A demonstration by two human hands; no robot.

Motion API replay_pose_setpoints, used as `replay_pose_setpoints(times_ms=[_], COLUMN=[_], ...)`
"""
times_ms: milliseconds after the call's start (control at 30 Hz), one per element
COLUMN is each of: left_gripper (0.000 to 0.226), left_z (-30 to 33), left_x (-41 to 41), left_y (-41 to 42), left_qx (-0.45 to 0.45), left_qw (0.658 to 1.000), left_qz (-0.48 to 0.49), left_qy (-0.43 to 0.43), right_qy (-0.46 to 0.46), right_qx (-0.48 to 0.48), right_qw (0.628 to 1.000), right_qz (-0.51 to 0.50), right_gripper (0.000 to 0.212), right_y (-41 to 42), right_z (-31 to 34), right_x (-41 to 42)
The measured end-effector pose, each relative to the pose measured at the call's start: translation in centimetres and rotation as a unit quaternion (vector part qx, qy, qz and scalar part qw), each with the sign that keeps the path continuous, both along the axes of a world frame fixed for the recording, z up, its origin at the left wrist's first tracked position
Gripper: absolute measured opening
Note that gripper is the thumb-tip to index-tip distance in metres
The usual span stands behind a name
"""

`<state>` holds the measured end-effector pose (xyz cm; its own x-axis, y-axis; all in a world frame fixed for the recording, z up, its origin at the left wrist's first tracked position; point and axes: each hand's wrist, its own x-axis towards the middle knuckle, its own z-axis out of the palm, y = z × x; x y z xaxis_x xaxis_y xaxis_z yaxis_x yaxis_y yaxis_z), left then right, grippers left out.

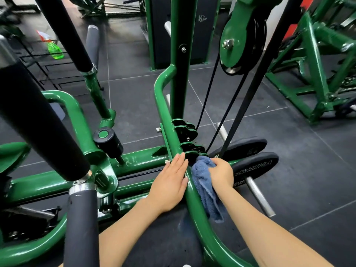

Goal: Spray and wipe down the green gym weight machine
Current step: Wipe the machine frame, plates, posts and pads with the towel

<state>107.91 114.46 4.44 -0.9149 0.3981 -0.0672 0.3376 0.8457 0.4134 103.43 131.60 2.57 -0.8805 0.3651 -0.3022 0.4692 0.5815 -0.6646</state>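
The big green metal gym weight machine (169,120) filled most of the view, and one shiny green curved tube (194,201) of it ran down the middle toward 6 o'clock. The left hand (169,182) lay flat on that tube with its fingers straight and close together. Just at 3 o'clock from it, on the other side of the tube, the right hand (221,172) had its fingers curled around a fluffy blue cloth (204,185). The cloth pressed against the tube and hung down toward 6 o'clock. Two round black weight plates (254,162) sat on a silver bar (260,197) at 3 o'clock from the right hand. Far off at 10 o'clock, a see-through spray bottle of bright green liquid (54,49) stood on the dark gray floor (289,141).
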Motion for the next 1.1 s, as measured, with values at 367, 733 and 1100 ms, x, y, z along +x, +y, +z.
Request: replay_pose_setpoints(times_ms=[367, 733, 1100], left_gripper=[0.078, 0.073, 0.079], left_z=[-0.7, -0.6, -0.8], left_x=[-0.4, -0.3, -0.2], left_y=[-0.4, -0.4, -0.2], left_qx=[0.002, 0.026, 0.048], left_qw=[1.0, 1.0, 0.999], left_qz=[-0.011, -0.007, -0.001], left_qy=[0.015, 0.014, 0.025], right_qy=[0.023, -0.025, 0.082], right_qx=[0.041, 0.072, 0.083], right_qw=[0.999, 0.997, 0.983], right_qz=[0.022, 0.027, 0.139], right_gripper=[0.026, 0.007, 0.012], right_y=[-0.4, -0.7, -2.6], right_z=[-1.7, -2.4, 0.8], right_x=[-0.5, -1.6, 0.2])
